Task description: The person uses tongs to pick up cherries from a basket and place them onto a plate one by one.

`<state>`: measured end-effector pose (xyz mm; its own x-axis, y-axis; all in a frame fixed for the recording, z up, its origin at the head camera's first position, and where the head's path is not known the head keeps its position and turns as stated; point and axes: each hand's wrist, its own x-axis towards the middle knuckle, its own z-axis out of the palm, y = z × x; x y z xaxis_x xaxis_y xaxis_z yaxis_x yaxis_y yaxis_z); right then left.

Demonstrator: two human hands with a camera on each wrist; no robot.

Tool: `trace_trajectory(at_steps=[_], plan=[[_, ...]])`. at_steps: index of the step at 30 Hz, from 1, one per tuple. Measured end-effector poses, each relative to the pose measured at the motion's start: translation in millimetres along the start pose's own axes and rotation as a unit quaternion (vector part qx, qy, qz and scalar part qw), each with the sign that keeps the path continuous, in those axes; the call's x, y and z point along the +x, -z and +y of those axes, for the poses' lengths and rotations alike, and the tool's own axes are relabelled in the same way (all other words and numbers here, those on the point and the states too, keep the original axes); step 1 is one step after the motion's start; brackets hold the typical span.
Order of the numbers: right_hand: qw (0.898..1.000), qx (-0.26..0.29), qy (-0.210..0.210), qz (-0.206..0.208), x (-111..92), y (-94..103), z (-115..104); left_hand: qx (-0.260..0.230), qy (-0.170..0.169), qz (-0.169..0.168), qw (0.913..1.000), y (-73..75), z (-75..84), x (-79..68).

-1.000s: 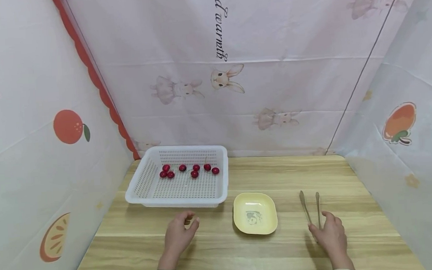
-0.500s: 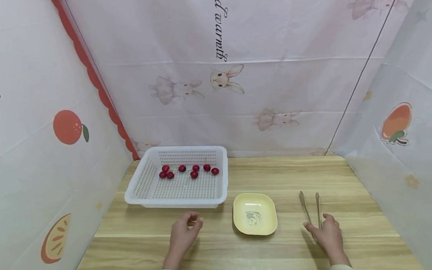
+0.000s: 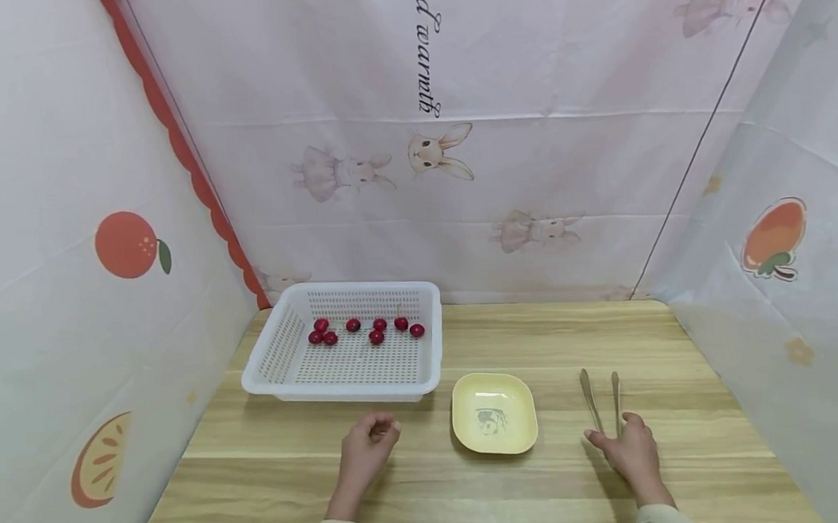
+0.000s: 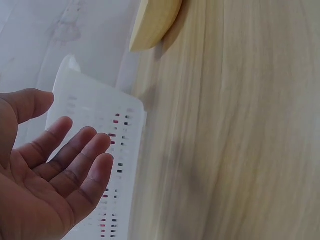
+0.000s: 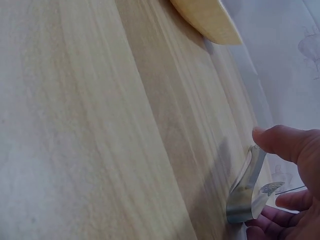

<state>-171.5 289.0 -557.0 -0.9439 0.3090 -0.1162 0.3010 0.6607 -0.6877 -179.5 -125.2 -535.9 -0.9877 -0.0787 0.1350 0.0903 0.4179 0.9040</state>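
Observation:
My left hand (image 3: 367,450) hovers over the table just in front of the white plastic basket (image 3: 355,391), its fingers loosely bent and holding nothing. In the left wrist view its palm and fingers (image 4: 80,155) show beside the basket's slotted wall. My right hand (image 3: 631,450) is at a pair of metal tongs (image 3: 590,397) lying on the table, arms pointing away. In the right wrist view, the thumb is stretched above the tongs' bent end (image 5: 241,205) and the other fingers are on the far side; firm contact is not visible. Several red cherries (image 3: 353,325) lie in the basket.
A square yellow bowl (image 3: 517,419) with a panda print stands between the hands, right of the basket. The wooden table (image 3: 520,495) is enclosed by printed cloth walls (image 3: 549,157) at the back and both sides.
My left hand has drifted slightly to the right, toward the bowl. My right hand has shifted a little left around the tongs. The basket, cherries, bowl and tongs stay in place.

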Motion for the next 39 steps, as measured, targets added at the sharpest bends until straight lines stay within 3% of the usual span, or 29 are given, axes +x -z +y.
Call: trace_trajectory(at_steps=[7,22,39], plan=[[1.000,-0.002,-0.010,0.000,5.6,-2.4,0.0,-0.018,-0.012,-0.009,0.9997,-5.2,-1.2,-0.4],[1.000,-0.016,-0.011,-0.021,8.4,1.8,-2.4,-0.043,0.019,-0.027,0.9985,-20.1,3.8,1.1],[1.000,0.003,0.012,0.017,4.2,0.7,2.9,-0.049,0.029,-0.037,0.9977,-30.5,3.9,-0.8]])
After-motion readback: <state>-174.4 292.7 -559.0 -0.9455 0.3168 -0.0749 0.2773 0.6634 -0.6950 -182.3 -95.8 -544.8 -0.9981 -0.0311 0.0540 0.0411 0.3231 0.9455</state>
